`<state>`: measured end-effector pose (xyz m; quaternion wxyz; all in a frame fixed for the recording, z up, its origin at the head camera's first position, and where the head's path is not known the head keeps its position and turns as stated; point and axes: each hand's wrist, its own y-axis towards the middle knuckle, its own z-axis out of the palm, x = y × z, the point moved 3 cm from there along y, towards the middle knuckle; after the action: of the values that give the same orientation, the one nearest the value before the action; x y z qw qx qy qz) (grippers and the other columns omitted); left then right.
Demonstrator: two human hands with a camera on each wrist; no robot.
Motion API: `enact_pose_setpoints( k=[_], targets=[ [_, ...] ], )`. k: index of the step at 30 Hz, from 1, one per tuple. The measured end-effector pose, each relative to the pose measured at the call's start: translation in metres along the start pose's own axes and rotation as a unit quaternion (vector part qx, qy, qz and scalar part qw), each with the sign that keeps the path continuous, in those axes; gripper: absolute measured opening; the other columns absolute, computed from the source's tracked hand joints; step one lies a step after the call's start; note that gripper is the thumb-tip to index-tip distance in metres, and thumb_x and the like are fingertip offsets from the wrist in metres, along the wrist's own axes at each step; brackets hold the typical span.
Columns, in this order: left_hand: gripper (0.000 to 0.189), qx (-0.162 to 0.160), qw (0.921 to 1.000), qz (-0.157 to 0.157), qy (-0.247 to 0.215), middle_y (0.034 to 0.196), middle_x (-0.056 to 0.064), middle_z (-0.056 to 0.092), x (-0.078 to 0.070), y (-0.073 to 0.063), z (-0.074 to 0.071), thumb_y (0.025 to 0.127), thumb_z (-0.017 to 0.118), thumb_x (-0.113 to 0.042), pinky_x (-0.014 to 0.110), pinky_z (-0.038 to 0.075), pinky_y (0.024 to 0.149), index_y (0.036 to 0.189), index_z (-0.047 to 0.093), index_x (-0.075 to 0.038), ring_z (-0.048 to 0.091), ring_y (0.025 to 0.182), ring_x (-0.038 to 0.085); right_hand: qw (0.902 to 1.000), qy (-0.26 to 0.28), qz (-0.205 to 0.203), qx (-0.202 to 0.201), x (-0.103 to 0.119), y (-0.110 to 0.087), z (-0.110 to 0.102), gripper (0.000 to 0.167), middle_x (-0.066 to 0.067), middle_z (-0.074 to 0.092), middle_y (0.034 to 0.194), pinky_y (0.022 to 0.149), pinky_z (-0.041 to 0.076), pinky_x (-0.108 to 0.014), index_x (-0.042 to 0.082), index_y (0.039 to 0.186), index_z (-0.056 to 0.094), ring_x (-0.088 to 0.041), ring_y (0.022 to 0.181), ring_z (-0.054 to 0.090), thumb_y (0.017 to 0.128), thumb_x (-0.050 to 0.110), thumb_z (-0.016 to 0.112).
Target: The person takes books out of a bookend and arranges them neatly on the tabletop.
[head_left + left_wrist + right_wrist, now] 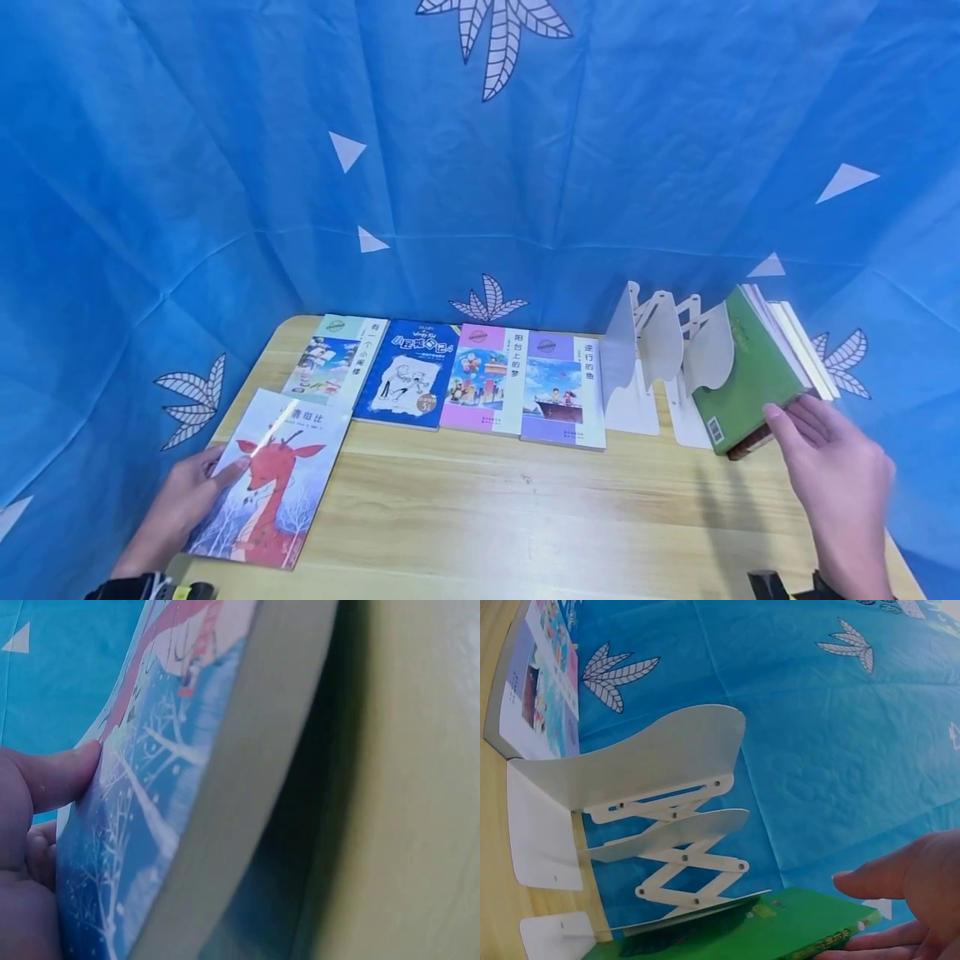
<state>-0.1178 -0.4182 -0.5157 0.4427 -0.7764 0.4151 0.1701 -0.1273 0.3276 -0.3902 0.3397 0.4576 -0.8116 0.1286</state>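
Observation:
My left hand (191, 492) pinches the left edge of a picture book with a red deer on its cover (273, 500), thumb on top. In the left wrist view the book's thick page edge is tilted up from the table. At the right, my right hand (836, 454) is beside the lower corner of a green book (750, 375), its fingers near the edge. A gap shows between thumb and cover in the right wrist view. The green book leans on a white folding bookend (652, 757), with more books (798, 346) behind it.
Along the table's back edge lie a light green book (326, 367), a blue book (408, 375), a pink book (480, 379) and a purple book (562, 392), covers up. A blue patterned curtain (480, 167) hangs behind the wooden table (487, 508).

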Motion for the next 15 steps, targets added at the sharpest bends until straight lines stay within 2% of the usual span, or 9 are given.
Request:
enact_pose_setpoints(
  k=[3,4,5,7,9,10,12,13,15],
  targets=[
    [0.083,0.005,1.0,-0.007,-0.002,0.104,0.012,0.073,0.003,0.001,0.0,0.109,0.049,-0.042,0.035,0.064,0.07,0.159,0.011,0.012,0.073,0.082,0.017,0.9996,-0.022,-0.018,-0.008,0.002,0.002,0.004,0.053,-0.014,0.072,0.127,0.094,0.054,-0.019,0.013,0.138,0.067,0.039,0.068,0.035,0.098,0.047,0.069],
    [0.084,0.006,0.9999,-0.009,-0.002,0.105,0.013,0.074,0.004,0.001,0.0,0.109,0.049,-0.043,0.035,0.064,0.071,0.159,0.011,0.013,0.073,0.082,0.017,0.9993,-0.027,-0.024,-0.01,0.003,0.003,0.005,0.051,-0.015,0.073,0.125,0.102,0.053,-0.028,0.012,0.136,0.069,0.034,0.07,0.046,0.098,0.045,0.068],
    [0.086,0.008,0.9999,-0.012,-0.002,0.105,0.014,0.073,0.005,0.001,0.0,0.109,0.05,-0.044,0.035,0.064,0.071,0.159,0.01,0.013,0.073,0.082,0.017,0.9989,-0.034,-0.032,-0.01,0.004,0.004,0.007,0.049,-0.016,0.073,0.123,0.109,0.049,-0.039,0.01,0.134,0.07,0.025,0.075,0.058,0.099,0.044,0.067],
    [0.089,0.012,0.9998,-0.015,-0.002,0.109,0.018,0.072,0.007,0.002,0.0,0.108,0.051,-0.046,0.035,0.064,0.072,0.158,0.009,0.014,0.072,0.083,0.017,0.9982,-0.041,-0.044,-0.011,0.005,0.006,0.01,0.047,-0.019,0.074,0.119,0.116,0.04,-0.055,0.005,0.13,0.071,-0.003,0.09,0.075,0.1,0.041,0.066],
    [0.091,0.016,0.9997,-0.018,-0.003,0.116,0.023,0.07,0.009,0.001,0.001,0.107,0.052,-0.047,0.034,0.063,0.073,0.158,0.009,0.014,0.072,0.084,0.017,0.9971,-0.048,-0.058,-0.015,0.006,0.009,0.013,0.045,-0.023,0.075,0.113,0.114,0.038,-0.058,0.001,0.124,0.073,-0.035,0.106,0.072,0.1,0.038,0.066],
    [0.092,0.016,0.9997,-0.018,-0.001,0.119,0.025,0.068,0.01,0.001,0.001,0.106,0.053,-0.048,0.034,0.063,0.074,0.159,0.008,0.013,0.071,0.085,0.016,0.9966,-0.049,-0.063,-0.019,0.006,0.01,0.014,0.042,-0.025,0.077,0.107,0.112,0.039,-0.058,-0.001,0.118,0.074,-0.043,0.101,0.07,0.1,0.037,0.067],
    [0.095,0.017,0.9997,-0.018,0.001,0.126,0.03,0.064,0.011,0.0,0.002,0.105,0.054,-0.051,0.033,0.063,0.075,0.159,0.008,0.013,0.071,0.086,0.016,0.996,-0.048,-0.069,-0.029,0.007,0.011,0.017,0.039,-0.024,0.077,0.086,0.102,0.042,-0.053,-0.004,0.102,0.075,-0.032,0.076,0.069,0.1,0.034,0.068],
    [0.096,0.017,0.9997,-0.018,0.002,0.129,0.031,0.063,0.012,0.0,0.002,0.105,0.055,-0.051,0.033,0.064,0.076,0.159,0.008,0.013,0.071,0.087,0.016,0.9952,-0.047,-0.078,-0.038,0.008,0.012,0.018,0.037,-0.022,0.075,0.074,0.095,0.042,-0.05,-0.005,0.095,0.074,-0.024,0.065,0.065,0.099,0.032,0.069],
    [0.097,0.019,0.9996,-0.02,0.004,0.133,0.032,0.06,0.013,0.0,0.001,0.104,0.056,-0.052,0.032,0.063,0.077,0.159,0.008,0.012,0.071,0.088,0.016,0.9937,-0.048,-0.089,-0.049,0.01,0.013,0.019,0.037,-0.02,0.071,0.065,0.08,0.038,-0.043,-0.004,0.082,0.069,-0.012,0.051,0.05,0.099,0.029,0.07]
  ],
)
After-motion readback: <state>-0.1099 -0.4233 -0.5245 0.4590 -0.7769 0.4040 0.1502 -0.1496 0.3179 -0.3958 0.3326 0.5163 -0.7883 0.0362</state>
